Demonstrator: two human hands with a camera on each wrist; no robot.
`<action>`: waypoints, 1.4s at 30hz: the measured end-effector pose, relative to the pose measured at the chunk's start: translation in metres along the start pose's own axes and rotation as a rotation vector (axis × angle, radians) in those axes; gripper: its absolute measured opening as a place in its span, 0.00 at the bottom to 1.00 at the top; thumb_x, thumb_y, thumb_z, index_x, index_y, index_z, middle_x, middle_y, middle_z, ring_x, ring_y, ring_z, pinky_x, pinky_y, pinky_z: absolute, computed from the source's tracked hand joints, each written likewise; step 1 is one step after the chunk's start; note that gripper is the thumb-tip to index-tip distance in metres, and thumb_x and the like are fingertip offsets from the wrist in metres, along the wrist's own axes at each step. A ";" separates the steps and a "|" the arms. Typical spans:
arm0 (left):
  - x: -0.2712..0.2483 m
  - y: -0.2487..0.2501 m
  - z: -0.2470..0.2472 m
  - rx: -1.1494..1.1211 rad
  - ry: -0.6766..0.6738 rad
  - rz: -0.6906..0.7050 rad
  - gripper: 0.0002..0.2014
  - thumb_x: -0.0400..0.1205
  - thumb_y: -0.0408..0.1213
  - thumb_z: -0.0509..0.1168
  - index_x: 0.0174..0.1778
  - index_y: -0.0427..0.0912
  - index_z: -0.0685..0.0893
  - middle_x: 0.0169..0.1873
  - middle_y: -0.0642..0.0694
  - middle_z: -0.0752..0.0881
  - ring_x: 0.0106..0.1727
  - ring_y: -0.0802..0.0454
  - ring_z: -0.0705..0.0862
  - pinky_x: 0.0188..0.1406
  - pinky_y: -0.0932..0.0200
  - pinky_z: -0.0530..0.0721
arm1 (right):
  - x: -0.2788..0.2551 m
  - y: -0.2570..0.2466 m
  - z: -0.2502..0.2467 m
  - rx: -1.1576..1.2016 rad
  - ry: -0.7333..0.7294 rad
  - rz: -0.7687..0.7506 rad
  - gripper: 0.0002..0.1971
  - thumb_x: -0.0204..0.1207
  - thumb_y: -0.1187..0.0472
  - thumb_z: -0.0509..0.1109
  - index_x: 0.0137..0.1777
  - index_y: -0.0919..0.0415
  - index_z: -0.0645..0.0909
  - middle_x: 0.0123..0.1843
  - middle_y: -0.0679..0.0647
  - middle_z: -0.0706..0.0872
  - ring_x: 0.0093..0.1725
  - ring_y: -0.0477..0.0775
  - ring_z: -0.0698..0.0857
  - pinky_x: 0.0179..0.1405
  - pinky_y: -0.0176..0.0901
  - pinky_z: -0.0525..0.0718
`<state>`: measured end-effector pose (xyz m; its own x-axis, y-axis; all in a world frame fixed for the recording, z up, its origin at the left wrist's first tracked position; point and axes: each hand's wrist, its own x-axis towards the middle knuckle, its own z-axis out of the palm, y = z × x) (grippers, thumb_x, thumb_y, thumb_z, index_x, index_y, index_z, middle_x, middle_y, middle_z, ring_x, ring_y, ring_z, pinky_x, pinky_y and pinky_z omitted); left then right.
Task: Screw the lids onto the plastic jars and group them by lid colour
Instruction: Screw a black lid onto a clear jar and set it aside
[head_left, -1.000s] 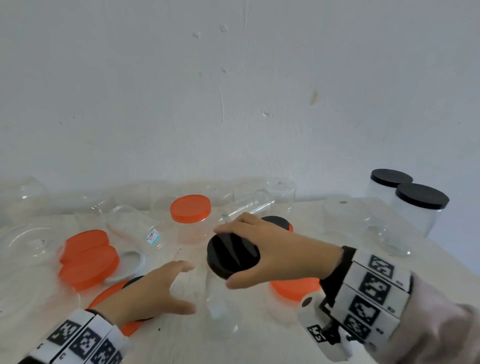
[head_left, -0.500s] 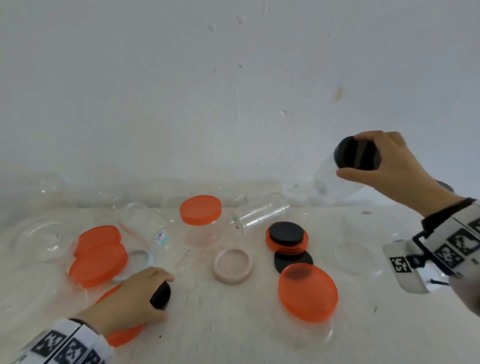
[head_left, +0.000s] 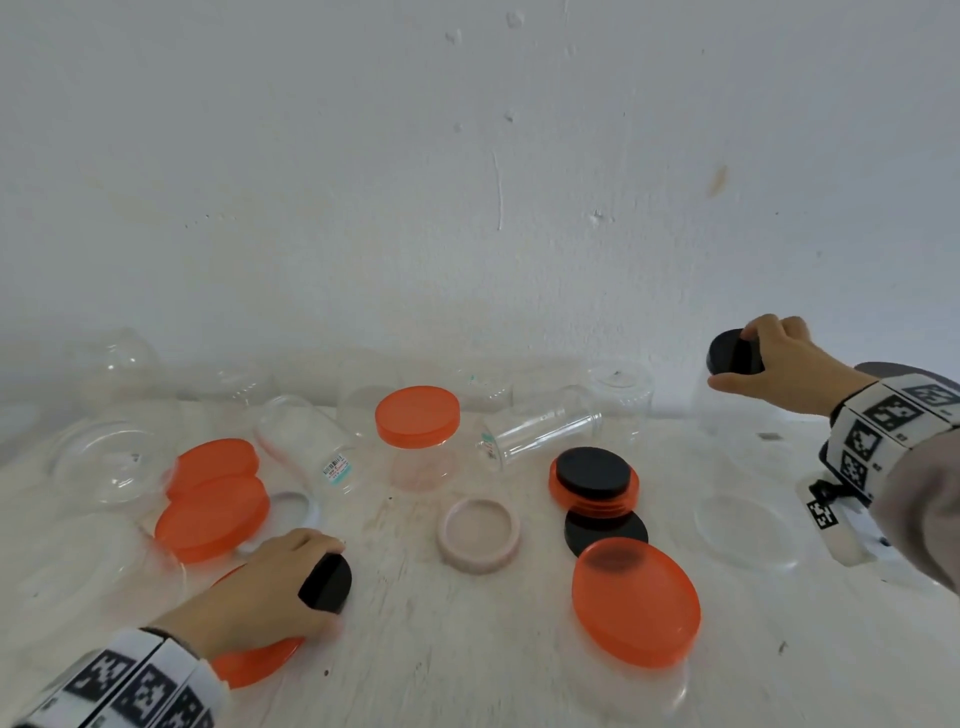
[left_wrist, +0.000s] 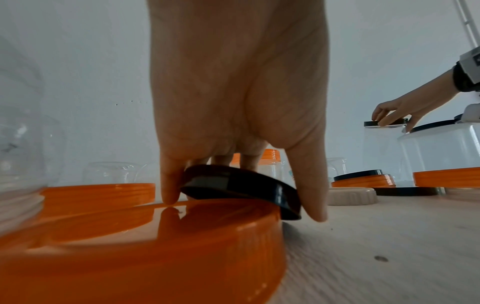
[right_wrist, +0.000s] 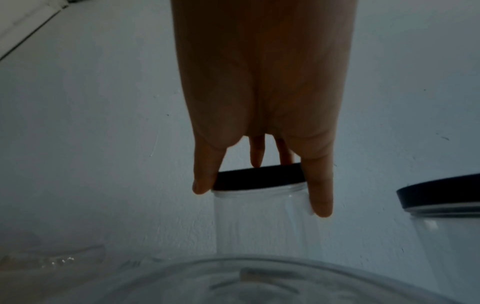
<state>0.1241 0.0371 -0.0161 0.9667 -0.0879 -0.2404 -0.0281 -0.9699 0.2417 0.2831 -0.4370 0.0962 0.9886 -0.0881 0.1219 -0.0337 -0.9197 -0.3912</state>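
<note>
Place: plain indoor work spot, kind unclear
Wall (head_left: 467, 182): bare, white, scuffed plaster
Table (head_left: 467, 649): pale, worn wood against the wall
Clutter: clear jars (head_left: 540, 434) and loose lids (head_left: 636, 600) spread about

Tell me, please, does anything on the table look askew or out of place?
Yes: two clear jars lie tipped on their sides without lids, and a black lid sits stacked on an orange lid, colours mixed.

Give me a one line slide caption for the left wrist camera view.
Left hand grips a tilted black lid over an orange lid, while the right hand holds a black-lidded jar behind.
</note>
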 end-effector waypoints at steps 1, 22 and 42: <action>0.001 -0.001 0.000 0.003 -0.005 0.000 0.38 0.74 0.55 0.69 0.78 0.57 0.60 0.74 0.60 0.63 0.73 0.58 0.63 0.73 0.62 0.65 | 0.001 0.000 0.000 -0.005 -0.013 0.006 0.33 0.74 0.47 0.75 0.71 0.61 0.63 0.70 0.60 0.63 0.62 0.68 0.74 0.65 0.66 0.76; 0.002 -0.003 0.003 0.006 -0.016 0.000 0.38 0.75 0.57 0.69 0.79 0.57 0.59 0.74 0.59 0.63 0.74 0.57 0.62 0.71 0.63 0.63 | 0.002 -0.015 -0.004 -0.262 -0.180 -0.028 0.31 0.77 0.48 0.71 0.71 0.61 0.62 0.69 0.61 0.68 0.58 0.64 0.78 0.61 0.56 0.78; 0.004 -0.005 0.004 0.009 0.003 -0.017 0.38 0.75 0.58 0.68 0.79 0.56 0.61 0.74 0.58 0.64 0.74 0.57 0.64 0.73 0.60 0.66 | -0.003 -0.063 -0.002 -0.630 -0.285 -0.088 0.33 0.81 0.40 0.63 0.79 0.59 0.62 0.78 0.59 0.66 0.69 0.59 0.75 0.71 0.54 0.74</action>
<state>0.1273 0.0404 -0.0222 0.9678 -0.0708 -0.2416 -0.0139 -0.9732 0.2295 0.2816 -0.3796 0.1226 0.9886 0.0217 -0.1491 0.0551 -0.9731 0.2236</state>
